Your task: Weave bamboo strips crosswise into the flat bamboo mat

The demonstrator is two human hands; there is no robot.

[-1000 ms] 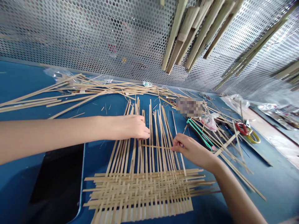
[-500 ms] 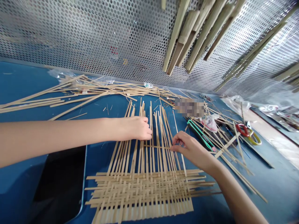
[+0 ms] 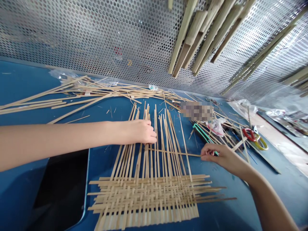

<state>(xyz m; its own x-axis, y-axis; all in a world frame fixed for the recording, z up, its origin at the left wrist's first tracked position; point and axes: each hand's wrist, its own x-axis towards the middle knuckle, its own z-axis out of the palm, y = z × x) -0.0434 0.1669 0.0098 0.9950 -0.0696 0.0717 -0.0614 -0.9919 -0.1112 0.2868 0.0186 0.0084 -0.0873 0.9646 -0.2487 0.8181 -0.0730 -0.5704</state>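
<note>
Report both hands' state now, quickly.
Left hand: closed over the upright strips; what it grips is hidden.
Right hand: closed, fingertips pinching the crosswise strip.

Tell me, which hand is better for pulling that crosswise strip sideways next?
Probably the right hand: it pinches the crosswise strip out past the lengthwise strips, with open space beyond. The left hand sits among those strips, so pulling sideways looks harder there.
</note>
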